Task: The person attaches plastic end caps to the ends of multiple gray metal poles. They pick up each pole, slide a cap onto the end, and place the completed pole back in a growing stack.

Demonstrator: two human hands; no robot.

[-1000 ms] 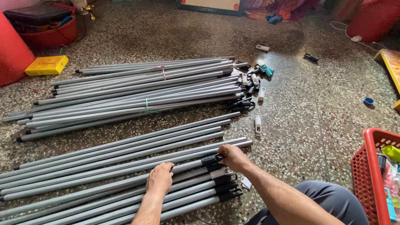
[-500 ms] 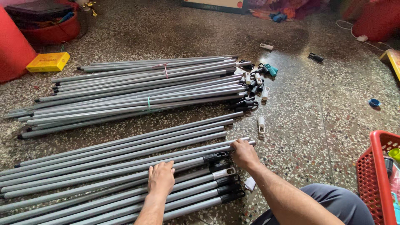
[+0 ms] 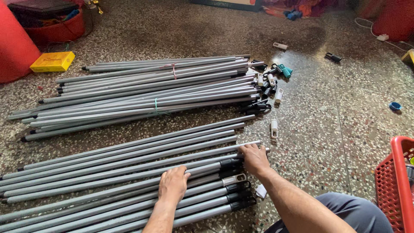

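Note:
A row of long grey metal poles (image 3: 129, 168) lies side by side on the speckled floor in front of me. Some of the nearest ones carry black end caps (image 3: 230, 163); one has a pale cap (image 3: 235, 179). My left hand (image 3: 172, 184) lies flat, palm down, across the middle of the near poles. My right hand (image 3: 254, 159) rests on the right ends of the poles, fingers curled over the tip of a bare pole. Farther back sits a larger pile of grey poles (image 3: 146, 92), some tied with thin bands.
Loose small caps and fittings (image 3: 271, 82) lie scattered by the far pile's right end, and one pale cap (image 3: 274, 128) lies alone. A red mesh basket (image 3: 390, 185) stands at right, a yellow box (image 3: 52, 61) and red tubs at the far left.
Both hands have shifted slightly; the right hand moved a little right to the pole ends, and the left hand stays pressed on the poles. The camera view drifted a bit.

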